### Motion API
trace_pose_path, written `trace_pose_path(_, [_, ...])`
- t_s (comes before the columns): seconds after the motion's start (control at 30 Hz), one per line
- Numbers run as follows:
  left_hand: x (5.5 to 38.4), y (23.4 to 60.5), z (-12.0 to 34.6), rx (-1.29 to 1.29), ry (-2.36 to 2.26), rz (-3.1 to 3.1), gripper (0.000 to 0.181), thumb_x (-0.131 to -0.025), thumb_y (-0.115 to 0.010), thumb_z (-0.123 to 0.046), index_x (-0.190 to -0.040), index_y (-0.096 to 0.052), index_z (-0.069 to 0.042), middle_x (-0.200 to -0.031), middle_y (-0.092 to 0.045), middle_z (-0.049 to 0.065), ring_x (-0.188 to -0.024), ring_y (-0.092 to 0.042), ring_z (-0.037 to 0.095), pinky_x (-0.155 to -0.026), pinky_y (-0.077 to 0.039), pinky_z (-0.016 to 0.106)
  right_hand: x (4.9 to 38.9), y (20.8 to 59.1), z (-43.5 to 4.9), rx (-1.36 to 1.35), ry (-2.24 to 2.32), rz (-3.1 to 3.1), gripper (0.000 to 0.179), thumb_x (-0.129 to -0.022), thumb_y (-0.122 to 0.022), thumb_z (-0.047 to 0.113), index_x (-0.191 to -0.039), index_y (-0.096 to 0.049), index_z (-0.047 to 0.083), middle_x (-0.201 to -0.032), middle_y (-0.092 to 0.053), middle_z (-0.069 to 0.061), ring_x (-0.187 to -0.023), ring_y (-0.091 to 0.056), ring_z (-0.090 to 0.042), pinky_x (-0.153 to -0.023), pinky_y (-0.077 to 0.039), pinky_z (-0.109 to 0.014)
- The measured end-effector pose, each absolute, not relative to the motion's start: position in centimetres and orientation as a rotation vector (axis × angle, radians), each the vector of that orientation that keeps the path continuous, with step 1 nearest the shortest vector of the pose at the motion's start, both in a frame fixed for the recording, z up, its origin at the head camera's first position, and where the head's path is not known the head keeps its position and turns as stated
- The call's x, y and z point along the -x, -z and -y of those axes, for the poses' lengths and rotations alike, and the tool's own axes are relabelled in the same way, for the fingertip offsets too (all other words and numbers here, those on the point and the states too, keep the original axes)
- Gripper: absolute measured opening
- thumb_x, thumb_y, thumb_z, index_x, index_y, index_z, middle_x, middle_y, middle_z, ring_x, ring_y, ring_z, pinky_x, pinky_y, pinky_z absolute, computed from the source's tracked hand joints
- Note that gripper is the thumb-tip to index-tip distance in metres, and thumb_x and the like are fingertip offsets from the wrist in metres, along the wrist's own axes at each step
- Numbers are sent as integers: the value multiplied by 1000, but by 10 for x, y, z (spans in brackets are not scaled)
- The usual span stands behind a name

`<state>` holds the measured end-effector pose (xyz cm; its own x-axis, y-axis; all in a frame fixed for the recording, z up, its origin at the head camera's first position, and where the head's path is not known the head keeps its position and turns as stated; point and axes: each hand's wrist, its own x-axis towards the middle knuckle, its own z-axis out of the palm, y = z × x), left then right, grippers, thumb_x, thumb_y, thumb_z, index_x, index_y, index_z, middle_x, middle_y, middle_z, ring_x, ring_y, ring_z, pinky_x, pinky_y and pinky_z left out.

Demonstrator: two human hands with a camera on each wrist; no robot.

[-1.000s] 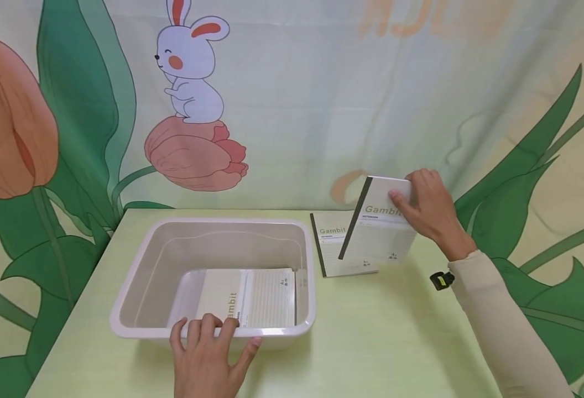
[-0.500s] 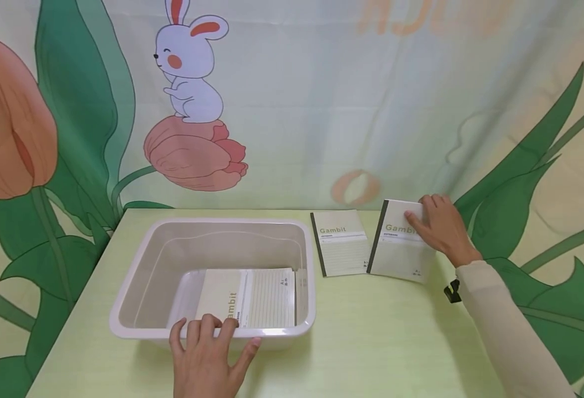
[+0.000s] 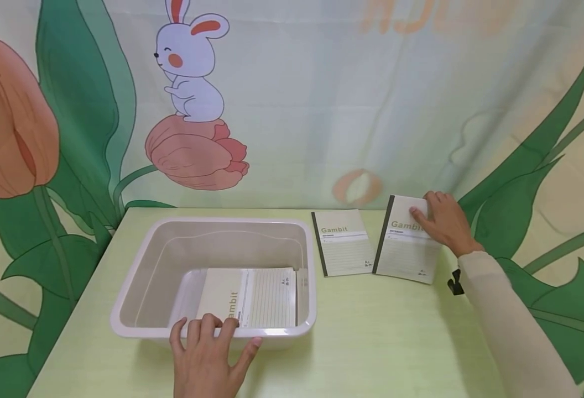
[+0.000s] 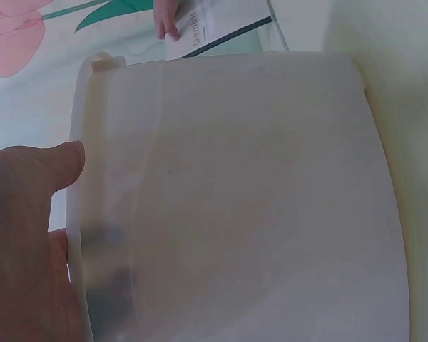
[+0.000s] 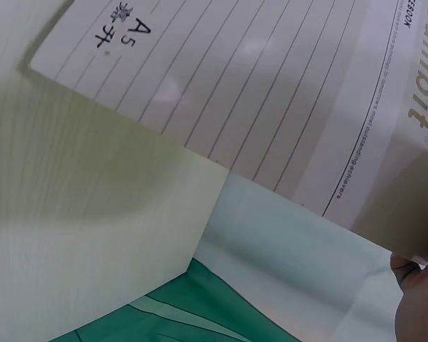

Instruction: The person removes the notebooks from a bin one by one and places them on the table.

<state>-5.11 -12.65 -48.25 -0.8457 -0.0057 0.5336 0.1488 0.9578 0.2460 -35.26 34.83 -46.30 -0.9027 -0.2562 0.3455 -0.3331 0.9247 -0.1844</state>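
Observation:
A Gambit notebook [image 3: 403, 249] with a dark spine is pinched at its upper right corner by my right hand [image 3: 446, 221], thumb on the cover. The notebook leans with its top edge raised, its lower edge at the table. Another Gambit notebook [image 3: 344, 251] lies flat just left of it. My left hand [image 3: 207, 354] grips the near rim of a beige plastic basin [image 3: 212, 235], fingers over the rim and thumb outside. Inside the basin lies a notebook [image 3: 269, 298] turned sideways; the near wall hides part of it. In the right wrist view, the held notebook [image 5: 257, 92] fills the top.
The pale green table [image 3: 371, 337] stretches in front of the notebooks and right of the basin. Behind it hangs a printed curtain [image 3: 292, 110] with a rabbit and tulips. A small black clip [image 3: 455, 282] hangs by the right sleeve.
My right hand has carried its notebook right and lowered it toward the table, uncovering the flat notebook beside it. Over the last half second it shifted slightly right. The left hand stays put.

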Motion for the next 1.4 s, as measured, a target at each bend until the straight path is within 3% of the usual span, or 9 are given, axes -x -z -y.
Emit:
trace_pose_path(0.17, [50,482,128,95,380,2564,55,-86,-51,-70,-95,-65,-17,-89,-51,4,-86,-48,28,-104,-24,57,362,465,-352,-418,-331,2815,54,-98,-48,52,-111,-54,-1,-98,-59,-21,-92,-50,-37,-78,-40,-51])
trace_pose_path(0.4, [50,481,128,97,389,2572,53,-86,-54,-68,-96,-64,-17,-89,-51,3,-85,-47,27,-105,-23,57,379,474,-354,-398,-298,2911,67,-97,-43,58,-130,-49,0,-124,-55,-26,-111,-47,-43,-94,-39,-61])
trace_pose_path(0.53, [50,481,128,94,392,2574,51,-85,-56,-67,-96,-64,-18,-89,-51,3,-86,-47,27,-106,-23,56,386,479,-348,-376,-276,2937,67,-97,-44,58,-133,-47,2,-128,-51,-25,-115,-44,-44,-96,-36,-63])
trace_pose_path(0.77, [50,483,128,110,387,2567,54,-86,-53,-69,-95,-66,-18,-89,-52,2,-86,-48,27,-106,-23,57,390,486,-341,-299,-223,2953,67,-98,-47,52,-150,-30,12,-150,-29,-27,-136,-28,-50,-105,-21,-74])
trace_pose_path(0.87, [50,483,130,111,381,2561,56,-87,-51,-70,-95,-66,-17,-89,-52,2,-86,-48,27,-106,-22,57,391,486,-335,-340,-240,2956,65,-100,-46,48,-152,-27,13,-155,-24,-25,-142,-23,-48,-109,-18,-73])
trace_pose_path(1.4, [49,482,127,94,384,2562,54,-85,-54,-69,-96,-65,-17,-89,-50,3,-85,-47,28,-105,-23,57,375,442,-299,-566,-275,2694,53,-100,-52,38,-145,-42,12,-154,-34,-16,-142,-30,-39,-111,-25,-64])
